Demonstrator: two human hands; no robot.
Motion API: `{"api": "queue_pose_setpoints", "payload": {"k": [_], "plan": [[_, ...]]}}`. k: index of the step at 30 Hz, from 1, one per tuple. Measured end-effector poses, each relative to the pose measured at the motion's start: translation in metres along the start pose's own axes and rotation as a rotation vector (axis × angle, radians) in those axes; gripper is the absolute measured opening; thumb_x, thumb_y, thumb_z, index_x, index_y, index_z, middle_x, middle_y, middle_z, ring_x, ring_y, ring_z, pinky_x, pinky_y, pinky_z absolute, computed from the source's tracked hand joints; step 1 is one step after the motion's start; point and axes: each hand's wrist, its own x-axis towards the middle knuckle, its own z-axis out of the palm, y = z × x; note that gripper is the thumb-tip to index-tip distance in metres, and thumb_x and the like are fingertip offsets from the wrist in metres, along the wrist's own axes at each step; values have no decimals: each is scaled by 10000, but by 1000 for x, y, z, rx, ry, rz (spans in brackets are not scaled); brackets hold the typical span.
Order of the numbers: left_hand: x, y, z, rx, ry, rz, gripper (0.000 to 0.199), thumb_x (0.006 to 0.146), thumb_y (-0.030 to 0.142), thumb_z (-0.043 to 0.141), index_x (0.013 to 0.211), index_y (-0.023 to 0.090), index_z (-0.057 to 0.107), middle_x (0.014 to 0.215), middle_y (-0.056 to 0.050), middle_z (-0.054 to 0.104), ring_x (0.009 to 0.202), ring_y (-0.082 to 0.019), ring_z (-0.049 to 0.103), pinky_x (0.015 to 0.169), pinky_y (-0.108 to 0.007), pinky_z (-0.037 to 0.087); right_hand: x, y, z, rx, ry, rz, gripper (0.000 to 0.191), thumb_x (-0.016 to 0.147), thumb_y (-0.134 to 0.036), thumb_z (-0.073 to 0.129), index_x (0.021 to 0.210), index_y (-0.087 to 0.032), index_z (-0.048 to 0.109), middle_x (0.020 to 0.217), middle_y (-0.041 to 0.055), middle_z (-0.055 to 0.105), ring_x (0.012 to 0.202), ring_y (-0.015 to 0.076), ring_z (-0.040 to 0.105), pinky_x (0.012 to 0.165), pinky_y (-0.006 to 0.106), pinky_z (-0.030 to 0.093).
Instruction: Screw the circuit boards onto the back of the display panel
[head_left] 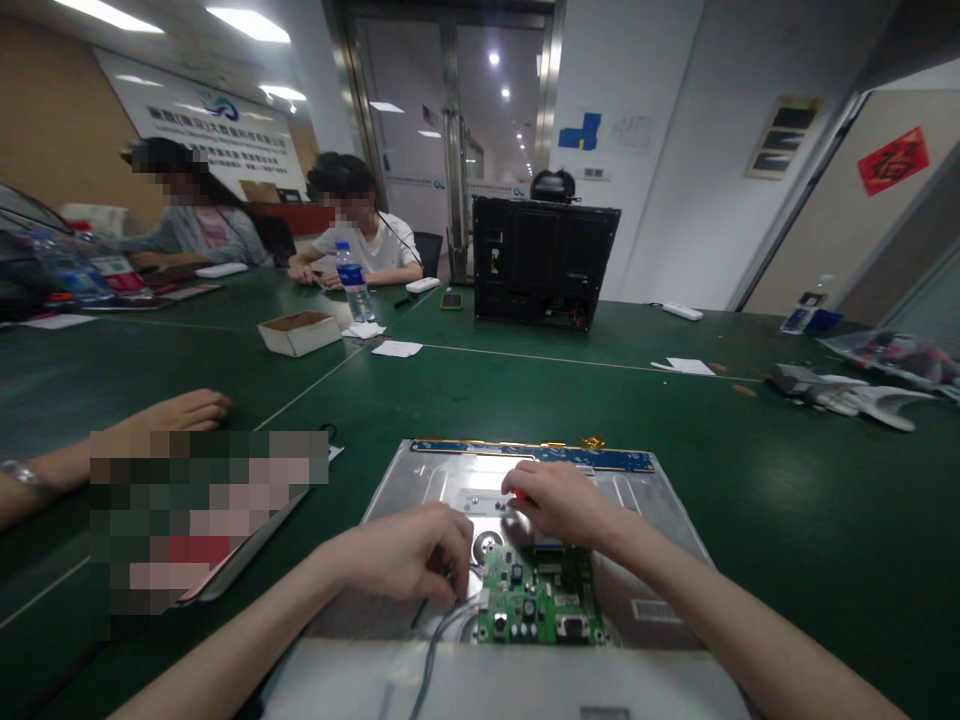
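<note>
The left hand (409, 550) is bent and nearly closed, with its fingers close together over the left side of a green circuit board with small parts on it (514, 600). I cannot tell if it pinches anything. Just by it, a thin, bendy grey cable (429, 665) runs down toward the person. The cable looks soft and light, and the best place to take it is probably close to its plug, since a tug on the long part could hurt the plug.

In the middle, a wide, flat, silver metal panel (409, 485) lies on the green table (787, 480), right in front of the person. It looks stiff, smooth and maybe a bit heavy, so two hands on its left and right sides should suit it best. The green board sits on it and looks hard but easy to break. It is safest to touch it by its edges, not by the little parts.

The right hand (566, 500) has its fingers curled in, with a narrow gap, above the panel. A small red thing (520, 493) peeks out at the fingertips, but I cannot tell if they grip it. Along the far edge, the thin blue strip (615, 460) looks easy to crack, so fingers should not press there.
</note>
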Motion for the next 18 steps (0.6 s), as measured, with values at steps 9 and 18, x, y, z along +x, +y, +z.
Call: {"api": "queue_pose_setpoints", "payload": {"k": [9,18], "plan": [[8,-12,-1,133,316,-41,149,899,235,592,849,176,720,834,-38,668,771,-179,613,711,-279,459,-56,23,5,-57,75,90,132,966,-169,523,981,-177,654,992,70,703,809,169,640,658,268,378],[18,-26,6,295,473,-15,143,931,206,545,931,175,684,888,-66,678,795,-196,613,729,-308,469,-100,29,8,-97,45,48,178,907,-174,496,1041,-178,613,951,78,679,685,153,591,557,272,224]]}}
